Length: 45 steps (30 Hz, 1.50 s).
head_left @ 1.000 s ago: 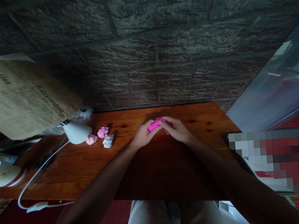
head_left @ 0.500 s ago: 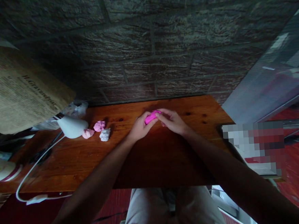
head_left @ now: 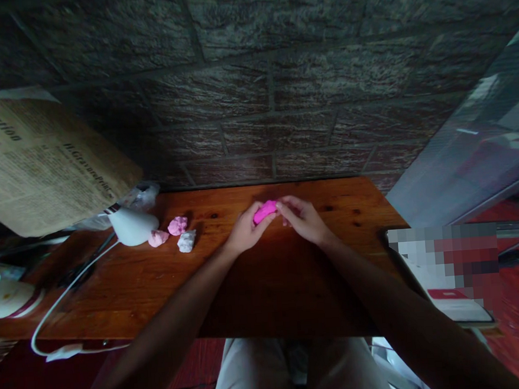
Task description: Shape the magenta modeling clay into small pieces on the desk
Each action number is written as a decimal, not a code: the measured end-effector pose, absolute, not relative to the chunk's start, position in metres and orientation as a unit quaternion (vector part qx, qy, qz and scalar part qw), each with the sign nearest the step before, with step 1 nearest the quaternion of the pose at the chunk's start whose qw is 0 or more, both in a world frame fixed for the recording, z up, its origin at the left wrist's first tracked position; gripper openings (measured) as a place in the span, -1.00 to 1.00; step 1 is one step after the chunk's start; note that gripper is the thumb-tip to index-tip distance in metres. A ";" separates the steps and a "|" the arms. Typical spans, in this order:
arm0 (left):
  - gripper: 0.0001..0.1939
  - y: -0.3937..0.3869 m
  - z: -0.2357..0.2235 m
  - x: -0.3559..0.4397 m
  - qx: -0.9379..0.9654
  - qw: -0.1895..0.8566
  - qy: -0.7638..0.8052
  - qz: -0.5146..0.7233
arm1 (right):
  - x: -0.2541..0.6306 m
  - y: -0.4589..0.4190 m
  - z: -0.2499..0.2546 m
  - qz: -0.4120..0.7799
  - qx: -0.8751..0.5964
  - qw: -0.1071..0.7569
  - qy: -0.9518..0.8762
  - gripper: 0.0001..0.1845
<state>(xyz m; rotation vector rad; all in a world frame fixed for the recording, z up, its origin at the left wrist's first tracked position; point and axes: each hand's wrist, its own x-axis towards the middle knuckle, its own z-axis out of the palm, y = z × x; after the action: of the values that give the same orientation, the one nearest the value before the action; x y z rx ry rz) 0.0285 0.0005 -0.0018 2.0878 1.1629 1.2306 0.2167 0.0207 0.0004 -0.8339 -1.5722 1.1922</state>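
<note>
A bright pink lump of modelling clay [head_left: 265,212], longish and smooth, is held above the middle of the wooden table. My left hand [head_left: 246,228] wraps round it, thumb along its near side and fingers behind. At its right end, the fingertips of my right hand [head_left: 303,218] pinch the clay, thumb and index finger closed on it. To the left on the tabletop lie a pale pink lump [head_left: 158,238], a darker pink lump [head_left: 178,225] and a white lump [head_left: 186,241], all crumpled-looking and close together.
Beside the lumps stands a lamp with a white base [head_left: 135,227], a newsprint-patterned shade [head_left: 57,161] and a white cable [head_left: 70,286]. A white container [head_left: 6,298] is at the far left. A brick wall [head_left: 235,95] rises behind the table [head_left: 128,292]; a partly blurred-out flat object is at the right.
My right hand has shifted slightly away to the right, uncovering more of the clay's top. My left hand keeps its hold. The whole view has tilted a little upward.
</note>
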 end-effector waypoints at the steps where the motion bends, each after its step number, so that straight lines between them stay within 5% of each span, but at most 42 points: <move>1: -0.77 0.000 -0.001 0.028 0.762 0.224 0.420 0.440 | 0.216 0.019 0.002 0.491 -0.341 0.477 -0.644 -0.54; 14: -0.73 0.005 -0.003 0.024 0.659 0.180 0.531 0.501 | 0.225 0.032 0.006 0.509 -0.475 0.553 -0.457 -0.31; 20: -0.69 -0.003 0.001 0.028 0.758 0.193 0.451 0.430 | 0.215 0.018 0.002 0.479 -0.385 0.457 -0.643 -0.40; 25: -0.74 -0.002 -0.004 0.027 0.817 0.176 0.395 0.381 | 0.214 0.006 0.005 0.316 -0.400 0.415 -0.754 -0.60; 29: -0.84 0.000 -0.008 0.025 0.836 0.151 0.408 0.333 | 0.217 0.003 0.009 0.232 -0.403 0.386 -0.797 -0.56; 45: -0.79 -0.007 0.003 0.023 0.846 0.179 0.395 0.309 | 0.227 0.010 0.014 0.250 -0.366 0.366 -0.818 -0.72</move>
<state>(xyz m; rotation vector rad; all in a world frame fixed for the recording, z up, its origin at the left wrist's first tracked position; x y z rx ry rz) 0.0229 -0.0067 0.0028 2.3921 1.1171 0.8735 0.2273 0.0100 0.0139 -0.9421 -2.1039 0.6430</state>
